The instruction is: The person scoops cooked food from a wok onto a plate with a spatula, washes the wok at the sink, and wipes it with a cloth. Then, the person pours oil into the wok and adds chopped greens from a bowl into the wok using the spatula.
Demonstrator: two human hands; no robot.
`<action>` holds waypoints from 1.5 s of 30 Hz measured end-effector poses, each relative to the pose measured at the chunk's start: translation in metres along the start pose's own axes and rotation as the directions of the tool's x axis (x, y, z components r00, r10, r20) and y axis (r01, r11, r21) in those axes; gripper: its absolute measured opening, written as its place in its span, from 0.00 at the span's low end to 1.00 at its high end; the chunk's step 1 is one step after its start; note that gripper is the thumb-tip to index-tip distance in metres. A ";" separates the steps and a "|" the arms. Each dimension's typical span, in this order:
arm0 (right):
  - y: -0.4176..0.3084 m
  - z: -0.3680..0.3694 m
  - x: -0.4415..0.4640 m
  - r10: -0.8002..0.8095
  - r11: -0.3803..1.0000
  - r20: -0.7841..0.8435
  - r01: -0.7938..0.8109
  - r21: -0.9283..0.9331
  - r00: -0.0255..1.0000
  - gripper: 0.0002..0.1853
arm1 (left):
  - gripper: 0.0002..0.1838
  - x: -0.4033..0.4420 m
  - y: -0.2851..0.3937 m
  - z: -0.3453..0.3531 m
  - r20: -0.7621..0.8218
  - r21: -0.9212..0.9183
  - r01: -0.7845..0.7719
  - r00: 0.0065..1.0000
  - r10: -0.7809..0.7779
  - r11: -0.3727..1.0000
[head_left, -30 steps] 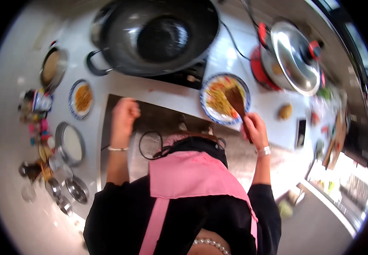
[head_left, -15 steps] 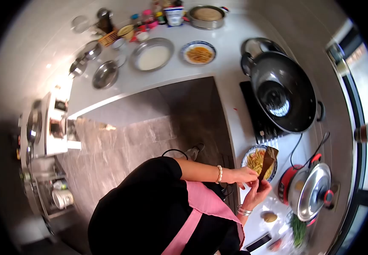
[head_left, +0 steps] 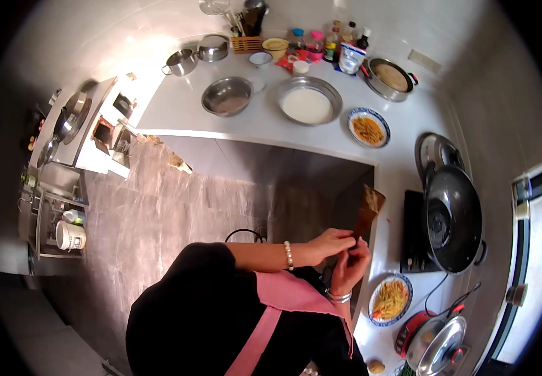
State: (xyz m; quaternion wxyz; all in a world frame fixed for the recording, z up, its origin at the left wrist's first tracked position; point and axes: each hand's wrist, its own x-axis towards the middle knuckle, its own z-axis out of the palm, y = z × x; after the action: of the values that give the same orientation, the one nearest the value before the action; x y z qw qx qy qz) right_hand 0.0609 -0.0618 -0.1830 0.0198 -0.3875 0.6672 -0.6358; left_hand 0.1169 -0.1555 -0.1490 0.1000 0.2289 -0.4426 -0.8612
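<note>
A brown wooden spatula [head_left: 369, 208] points up and away from me, over the counter's inner edge, with food residue near its broad end. My left hand [head_left: 328, 245], below a pearl bracelet, is closed at the lower part of the spatula. Beside it my right hand [head_left: 351, 266], with silver bangles at the wrist, has its fingers closed around the handle, which they mostly hide. To the right of my hands a blue-rimmed plate [head_left: 374, 307] holds yellow shredded food with red bits. Farther up, a black wok [head_left: 456, 219] rests on a black cooktop [head_left: 412, 235].
A steel pot with a glass lid [head_left: 441, 348] stands at the lower right. Along the far counter are a second plate of food [head_left: 367, 128], a basin of white liquid [head_left: 333, 94], a steel bowl [head_left: 227, 97], bottles [head_left: 332, 44] and a steamer pan [head_left: 391, 78].
My view has swung so that the counter things sit differently. Both hands and the spatula have moved off the plate of shredded food, to the counter's edge.
</note>
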 end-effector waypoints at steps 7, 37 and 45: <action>-0.032 0.161 0.087 -0.001 0.991 0.357 -0.048 0.129 0.934 0.08 | 0.13 -0.045 0.114 -0.159 -0.344 0.002 -0.139 0.930 0.131 0.990; 0.038 0.706 0.491 -0.300 0.942 0.474 0.337 0.007 0.828 0.16 | 0.17 -0.114 0.236 -0.365 -0.902 0.080 -0.487 0.336 0.272 0.869; -0.002 0.705 0.531 -0.465 0.865 0.384 0.502 0.005 0.798 0.15 | 0.14 -0.101 0.250 -0.372 -0.894 0.039 -0.520 0.363 0.262 0.853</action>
State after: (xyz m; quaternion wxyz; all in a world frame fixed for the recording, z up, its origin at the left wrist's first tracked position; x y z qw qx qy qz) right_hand 0.0569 -0.9371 -0.0679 -0.0358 -0.6589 0.5600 -0.5009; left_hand 0.3774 -0.5315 -0.1039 0.5428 0.5084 -0.2560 -0.6176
